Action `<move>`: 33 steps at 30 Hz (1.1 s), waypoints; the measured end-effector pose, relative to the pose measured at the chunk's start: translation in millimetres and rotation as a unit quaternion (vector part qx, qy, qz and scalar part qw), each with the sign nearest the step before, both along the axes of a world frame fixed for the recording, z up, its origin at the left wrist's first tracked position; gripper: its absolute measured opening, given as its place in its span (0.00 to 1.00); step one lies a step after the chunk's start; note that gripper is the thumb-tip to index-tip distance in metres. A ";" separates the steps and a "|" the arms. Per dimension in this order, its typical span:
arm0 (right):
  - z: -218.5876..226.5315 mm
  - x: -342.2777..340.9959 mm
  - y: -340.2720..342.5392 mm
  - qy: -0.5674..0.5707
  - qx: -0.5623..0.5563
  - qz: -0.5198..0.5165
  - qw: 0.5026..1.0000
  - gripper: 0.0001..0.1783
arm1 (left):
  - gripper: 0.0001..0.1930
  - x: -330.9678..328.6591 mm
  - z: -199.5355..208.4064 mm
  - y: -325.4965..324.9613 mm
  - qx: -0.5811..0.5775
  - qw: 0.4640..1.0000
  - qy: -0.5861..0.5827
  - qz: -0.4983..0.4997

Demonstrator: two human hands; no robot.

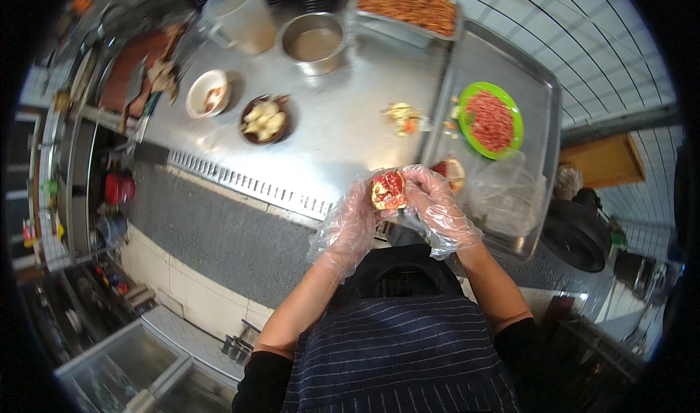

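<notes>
In clear plastic gloves, my two hands hold a piece of pomegranate [388, 190] between them, just over the counter's front edge. My left hand [353, 219] grips its left side with curled fingers, while my right hand [436, 207] closes on the right side. Red seeds and pale pith face up. Another pomegranate piece [455, 174] lies on the metal tray [531, 85], right beyond my right hand. A bright green plate [475, 144] on that tray is heaped with red pomegranate seeds [493, 122]. Pale yellow and orange scraps [403, 117] form a small pile on the counter.
A crumpled clear plastic bag [509, 198] lies on the tray. Along the steel counter [350, 114] stand a dark bowl of pale pieces [264, 121], a white bowl [207, 94], a steel pot [313, 42], a plastic jug [239, 17] and a pan of brown food [408, 6].
</notes>
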State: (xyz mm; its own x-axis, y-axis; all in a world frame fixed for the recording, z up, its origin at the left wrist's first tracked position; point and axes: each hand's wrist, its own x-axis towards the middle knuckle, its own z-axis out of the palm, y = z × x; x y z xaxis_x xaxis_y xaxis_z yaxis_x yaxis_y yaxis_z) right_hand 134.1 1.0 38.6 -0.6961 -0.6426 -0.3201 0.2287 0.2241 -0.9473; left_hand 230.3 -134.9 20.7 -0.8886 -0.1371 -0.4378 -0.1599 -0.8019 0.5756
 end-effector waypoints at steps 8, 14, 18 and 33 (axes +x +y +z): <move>-22.7 110.0 -199.0 0.038 -0.053 0.154 0.986 0.12 | 0.23 144.3 12.3 -165.9 -0.043 0.983 -0.096 0.148; -30.1 198.8 -340.9 0.068 -0.061 0.321 0.943 0.15 | 0.17 255.6 15.1 -261.3 -0.016 0.928 -0.118 0.352; -32.8 257.1 -417.4 -0.065 -0.042 0.404 0.911 0.13 | 0.17 317.5 13.0 -308.3 -0.082 0.895 -0.123 0.420; -33.7 397.3 -727.8 -0.070 -0.055 0.504 0.859 0.08 | 0.25 449.2 -10.1 -587.9 -0.215 0.803 -0.291 0.474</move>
State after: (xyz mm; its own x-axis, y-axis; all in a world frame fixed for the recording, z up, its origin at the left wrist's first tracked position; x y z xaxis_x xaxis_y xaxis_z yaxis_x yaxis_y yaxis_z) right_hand 531.4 -726.9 4.9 0.2722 -0.9278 -0.2551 0.0849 0.2872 -0.9541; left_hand 679.5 -722.8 10.6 0.0427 -0.8802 -0.4727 0.0632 -0.4698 0.8805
